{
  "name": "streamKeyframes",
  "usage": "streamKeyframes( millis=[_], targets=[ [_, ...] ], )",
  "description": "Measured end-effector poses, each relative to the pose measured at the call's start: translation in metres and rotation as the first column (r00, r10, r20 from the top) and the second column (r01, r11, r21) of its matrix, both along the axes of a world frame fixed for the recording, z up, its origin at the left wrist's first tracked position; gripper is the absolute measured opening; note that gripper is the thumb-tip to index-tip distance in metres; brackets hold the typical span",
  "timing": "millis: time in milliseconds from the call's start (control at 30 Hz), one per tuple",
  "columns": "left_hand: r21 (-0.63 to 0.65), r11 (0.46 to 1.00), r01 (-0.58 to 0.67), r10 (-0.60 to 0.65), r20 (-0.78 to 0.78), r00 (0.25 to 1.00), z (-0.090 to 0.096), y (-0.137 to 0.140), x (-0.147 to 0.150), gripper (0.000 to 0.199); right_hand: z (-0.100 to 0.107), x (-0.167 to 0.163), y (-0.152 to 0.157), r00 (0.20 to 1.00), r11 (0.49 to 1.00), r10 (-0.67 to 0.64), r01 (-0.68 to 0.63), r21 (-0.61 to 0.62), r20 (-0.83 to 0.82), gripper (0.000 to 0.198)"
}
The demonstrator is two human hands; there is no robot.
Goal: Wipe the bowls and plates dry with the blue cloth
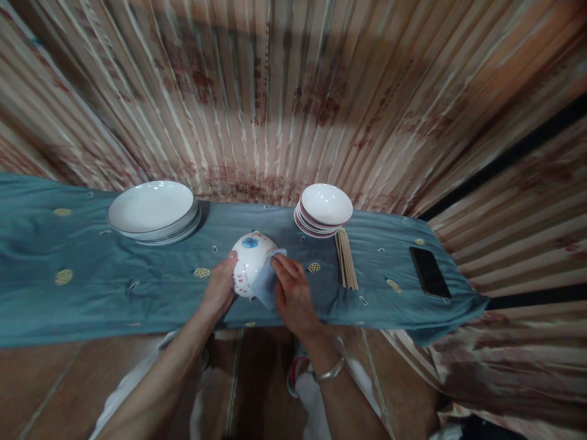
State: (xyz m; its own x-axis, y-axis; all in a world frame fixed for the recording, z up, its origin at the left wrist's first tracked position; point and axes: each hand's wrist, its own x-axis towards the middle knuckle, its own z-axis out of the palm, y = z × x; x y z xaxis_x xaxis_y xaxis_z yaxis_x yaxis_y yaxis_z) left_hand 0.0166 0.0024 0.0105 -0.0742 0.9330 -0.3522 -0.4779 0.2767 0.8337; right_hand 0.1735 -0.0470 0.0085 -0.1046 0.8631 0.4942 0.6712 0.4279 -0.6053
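Observation:
A white bowl (251, 260) with a blue flower and small pink marks is tilted so that its outer side faces up. My left hand (222, 282) grips the bowl by its left side, thumb on the outer wall and the other fingers mostly hidden. In my right hand (293, 290) is a pale blue cloth (266, 282), pressed against the right side of the bowl. Both hands are over the front part of the table, near its edge.
On the teal tablecloth (156, 293) stand a stack of white plates (153, 211) at left and stacked bowls (325, 208) at right. Several chopsticks (346, 260) lie beside the bowls, a black phone (430, 272) farther right. A pleated curtain (284, 110) hangs behind.

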Motion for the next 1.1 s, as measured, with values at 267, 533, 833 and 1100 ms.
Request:
streamKeyframes(
  millis=[267, 533, 833, 1100],
  targets=[
    [-0.035, 0.999, -0.017, 0.017, 0.017, 1.0, 0.006, 0.003, 0.002, 0.038, -0.004, 0.005, 0.004, 0.991, 0.995, -0.093, 0.096, -0.033, 0.1, 0.053],
    [-0.002, 1.0, -0.003, 0.003, -0.02, 1.0, -0.001, 0.003, 0.0, 0.039, -0.008, 0.008, -0.004, 0.997, 0.999, -0.051, 0.05, -0.014, -0.058, 0.042],
    [0.032, 0.999, 0.025, -0.022, -0.081, 0.996, -0.002, 0.002, -0.002, 0.049, -0.004, -0.002, -0.009, 0.96, 0.998, 0.055, -0.062, -0.018, -0.276, 0.039],
    [0.05, 0.995, 0.088, -0.081, -0.137, 0.987, -0.002, 0.001, -0.003, 0.052, -0.004, -0.005, -0.005, 0.997, 1.0, -0.02, 0.02, -0.001, -0.072, 0.055]
  ],
)
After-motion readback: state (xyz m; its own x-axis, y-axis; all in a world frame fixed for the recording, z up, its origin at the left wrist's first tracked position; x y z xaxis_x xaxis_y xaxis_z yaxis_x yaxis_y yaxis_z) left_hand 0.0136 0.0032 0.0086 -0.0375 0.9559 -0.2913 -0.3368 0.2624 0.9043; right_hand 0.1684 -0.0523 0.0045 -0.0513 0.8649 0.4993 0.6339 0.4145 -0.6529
